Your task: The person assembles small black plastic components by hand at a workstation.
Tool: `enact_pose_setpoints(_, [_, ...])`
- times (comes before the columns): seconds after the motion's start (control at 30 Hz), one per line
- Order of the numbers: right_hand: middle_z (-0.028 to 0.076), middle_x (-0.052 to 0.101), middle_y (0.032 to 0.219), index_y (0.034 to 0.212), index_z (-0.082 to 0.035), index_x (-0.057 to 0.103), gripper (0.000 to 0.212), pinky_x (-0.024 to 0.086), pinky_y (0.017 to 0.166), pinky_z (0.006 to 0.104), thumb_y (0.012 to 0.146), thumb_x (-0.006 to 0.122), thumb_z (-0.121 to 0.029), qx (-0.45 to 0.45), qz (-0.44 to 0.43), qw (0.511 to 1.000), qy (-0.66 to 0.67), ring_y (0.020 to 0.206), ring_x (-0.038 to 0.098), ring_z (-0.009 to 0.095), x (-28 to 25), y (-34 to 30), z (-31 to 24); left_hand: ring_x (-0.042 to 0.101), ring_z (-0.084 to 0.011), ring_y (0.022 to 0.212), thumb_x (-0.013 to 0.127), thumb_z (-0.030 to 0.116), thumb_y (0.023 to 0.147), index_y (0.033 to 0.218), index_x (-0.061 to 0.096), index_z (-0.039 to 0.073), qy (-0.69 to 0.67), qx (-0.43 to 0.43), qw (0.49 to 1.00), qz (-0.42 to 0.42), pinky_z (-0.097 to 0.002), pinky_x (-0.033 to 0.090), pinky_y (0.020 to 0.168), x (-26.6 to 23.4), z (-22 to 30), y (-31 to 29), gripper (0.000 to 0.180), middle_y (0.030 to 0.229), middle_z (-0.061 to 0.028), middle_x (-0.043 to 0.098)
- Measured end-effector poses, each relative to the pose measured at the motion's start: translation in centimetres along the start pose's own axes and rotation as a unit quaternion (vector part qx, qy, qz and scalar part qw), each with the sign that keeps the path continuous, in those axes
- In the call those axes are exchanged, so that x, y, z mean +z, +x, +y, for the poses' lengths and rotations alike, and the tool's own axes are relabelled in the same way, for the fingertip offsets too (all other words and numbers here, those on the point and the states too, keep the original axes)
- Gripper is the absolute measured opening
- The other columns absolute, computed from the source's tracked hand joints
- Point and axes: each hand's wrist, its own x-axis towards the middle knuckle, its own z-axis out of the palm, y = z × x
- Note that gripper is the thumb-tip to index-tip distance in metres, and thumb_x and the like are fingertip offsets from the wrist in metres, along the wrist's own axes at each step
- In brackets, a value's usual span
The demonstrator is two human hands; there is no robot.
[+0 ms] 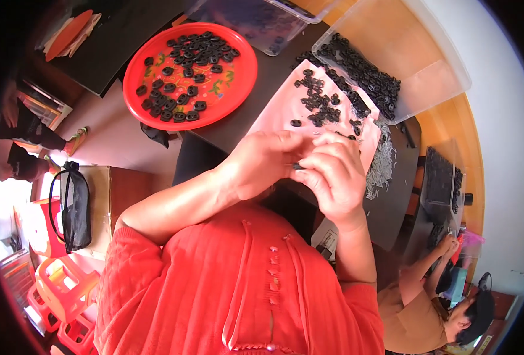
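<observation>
A small black part [298, 167] is pinched in the right hand [336, 177], by the near edge of the desk [387, 222]; the left hand's [256, 163] grip cannot be told; probably light and stiff, it is best held by its rim

Small black part [298, 166], mostly hidden, held where hands [339, 174] meet; exact shape unclear.

Bright feed. I get a blown-out opening [4, 219] far left of the left hand [259, 164]; straight edges bow, corners black.
</observation>
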Motion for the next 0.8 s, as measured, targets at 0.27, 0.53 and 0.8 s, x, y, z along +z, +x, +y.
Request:
enact_pose_setpoints(0.27, [0.009, 0.065, 0.088, 0.090, -0.001, 0.069, 0.019, 0.052, 0.083, 0.0399, 0.076, 0.081, -0.002, 0.063, 0.026, 0.991, 0.111, 0.091, 0.066, 0.029, -2.3, -2.0, 1.8, 0.058, -0.0157, 0.067, 0.068, 0.015, 0.099, 0.102, 0.068, 0.000, 0.058, -0.124, 0.990, -0.013, -0.0293, 0.043, 0.055, 0.5, 0.3, 0.1, 0.015, 0.083, -0.0083, 0.067])
enact_pose_setpoints(0.53, [0.011, 0.068, 0.095, 0.104, 0.000, 0.071, 0.028, 0.052, 0.082, 0.0396, 0.078, 0.081, -0.004, 0.095, 0.037, 0.987, 0.125, 0.091, 0.066, 0.029, -2.2, -3.3, 2.0, 0.057, -0.0142, 0.068, 0.070, 0.015, 0.097, 0.106, 0.068, -0.002, -0.009, -0.129, 0.991, -0.038, -0.0280, 0.042, 0.056, -0.4, -1.2, 1.4, 0.018, 0.084, -0.0067, 0.065])
enact_pose_setpoints(0.8, [0.011, 0.066, 0.095, 0.108, -0.001, 0.069, 0.032, 0.050, 0.076, 0.0387, 0.079, 0.081, -0.005, 0.066, 0.124, 0.990, 0.030, 0.086, 0.064, 0.030, -0.2, -4.9, 2.5, 0.064, -0.0173, 0.074, 0.069, 0.014, 0.097, 0.107, 0.067, -0.003, 0.047, -0.048, 0.998, 0.004, -0.0292, 0.049, 0.061, 0.4, -2.2, 1.6, 0.020, 0.087, -0.0086, 0.066])
